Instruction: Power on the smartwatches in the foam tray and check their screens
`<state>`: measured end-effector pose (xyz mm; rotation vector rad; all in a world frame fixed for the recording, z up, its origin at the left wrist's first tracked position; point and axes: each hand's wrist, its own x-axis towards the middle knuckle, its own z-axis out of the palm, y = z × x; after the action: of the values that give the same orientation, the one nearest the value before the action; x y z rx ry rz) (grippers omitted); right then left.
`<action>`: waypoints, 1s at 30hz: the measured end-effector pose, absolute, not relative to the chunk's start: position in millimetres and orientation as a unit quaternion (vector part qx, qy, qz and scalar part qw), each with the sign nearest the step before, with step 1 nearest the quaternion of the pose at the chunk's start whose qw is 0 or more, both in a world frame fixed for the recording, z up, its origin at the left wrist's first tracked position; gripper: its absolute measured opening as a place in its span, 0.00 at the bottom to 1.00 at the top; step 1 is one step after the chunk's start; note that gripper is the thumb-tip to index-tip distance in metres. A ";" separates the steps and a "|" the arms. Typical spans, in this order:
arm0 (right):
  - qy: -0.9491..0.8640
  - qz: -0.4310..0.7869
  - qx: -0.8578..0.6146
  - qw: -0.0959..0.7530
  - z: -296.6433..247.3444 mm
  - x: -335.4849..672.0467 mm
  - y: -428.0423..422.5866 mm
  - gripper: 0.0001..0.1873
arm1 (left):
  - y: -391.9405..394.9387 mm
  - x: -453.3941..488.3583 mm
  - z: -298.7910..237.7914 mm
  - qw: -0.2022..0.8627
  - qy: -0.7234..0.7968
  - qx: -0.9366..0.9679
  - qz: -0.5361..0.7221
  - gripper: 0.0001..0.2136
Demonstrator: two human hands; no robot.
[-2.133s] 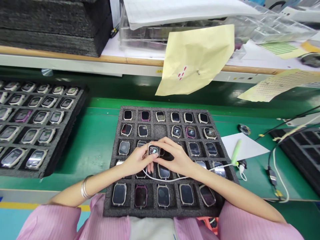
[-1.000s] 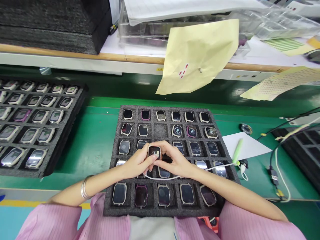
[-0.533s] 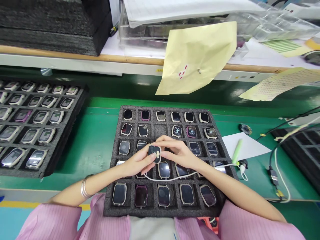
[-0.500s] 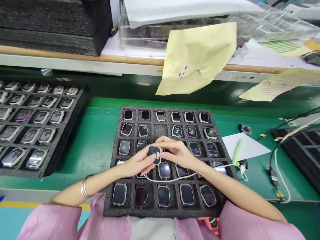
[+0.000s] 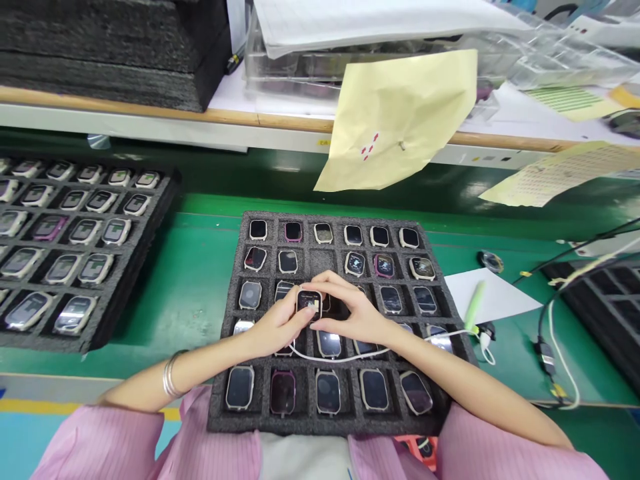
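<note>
Both my hands hold one smartwatch case [image 5: 309,301], strapless with a dark screen, above the middle of a black foam tray [image 5: 325,421]. My left hand [image 5: 277,325] grips its left side, with the thumb on the lower part of the screen. Fingers of my right hand [image 5: 353,308] curl around its top and right edge. A white cable [image 5: 345,360] runs from beneath my left hand, under my right wrist, towards the right. Several watch cases, such as a purple-framed one [image 5: 283,392], lie in the tray's compartments. My hands hide some of the middle compartments.
Another foam tray of watch cases [image 5: 85,343] stands at the left. To the right lie a white sheet [image 5: 500,300], a light green pen-like object [image 5: 475,303] and black cables [image 5: 543,313]. Yellow paper [image 5: 400,120] hangs from the shelf edge [image 5: 280,121] above.
The watch's screen has gone from dark to showing faint lit content. My left thumb now rests on the screen, and my right thumb has dropped below the watch's right edge.
</note>
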<state>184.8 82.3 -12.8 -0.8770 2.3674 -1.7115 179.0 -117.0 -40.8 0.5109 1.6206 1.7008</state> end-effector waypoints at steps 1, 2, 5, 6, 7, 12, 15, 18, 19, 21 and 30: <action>0.781 -0.553 -0.287 0.040 -13.7 185.3 81.7 0.27 | -116.9 179.0 -41.1 0.356 0.637 0.197 0.654 0.21; 0.786 -0.546 -0.287 0.036 -14.7 185.7 81.3 0.26 | -116.8 179.1 -41.3 0.353 0.644 0.197 0.650 0.20; 0.796 -0.528 -0.294 0.024 -17.7 187.0 80.9 0.26 | -116.6 179.0 -41.3 0.345 0.656 0.200 0.641 0.20; 0.801 -0.519 -0.298 0.019 -18.2 187.7 80.8 0.27 | -116.3 178.9 -40.9 0.343 0.660 0.202 0.637 0.20; 0.809 -0.505 -0.301 0.013 -18.3 188.7 80.6 0.27 | -116.0 178.6 -40.5 0.341 0.664 0.204 0.633 0.20; 0.871 -0.383 -0.305 -0.041 -7.3 192.5 80.8 0.23 | -113.9 176.5 -39.7 0.312 0.664 0.227 0.640 0.19; 0.866 -0.409 -0.285 -0.051 1.9 183.2 86.2 0.20 | -112.7 174.3 -40.1 0.356 0.607 0.210 0.679 0.22; 0.877 -0.415 -0.227 -0.083 -1.3 163.3 95.7 0.17 | -112.8 170.7 -38.7 0.438 0.541 0.154 0.702 0.22; 0.892 -0.384 -0.218 -0.091 -5.6 156.3 99.0 0.17 | -113.3 169.3 -37.9 0.453 0.529 0.141 0.703 0.21; 0.921 -0.307 -0.224 -0.088 -15.6 144.8 104.2 0.19 | -114.6 166.5 -36.3 0.470 0.518 0.125 0.704 0.19; 0.946 -0.119 -0.302 -0.018 -4.1 116.9 75.7 0.16 | -114.6 162.4 -39.1 0.455 0.487 0.096 0.739 0.20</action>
<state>116.9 75.7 -4.1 -0.9601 3.0052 -0.3791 162.4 -114.6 -39.1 0.2362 1.2000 1.8240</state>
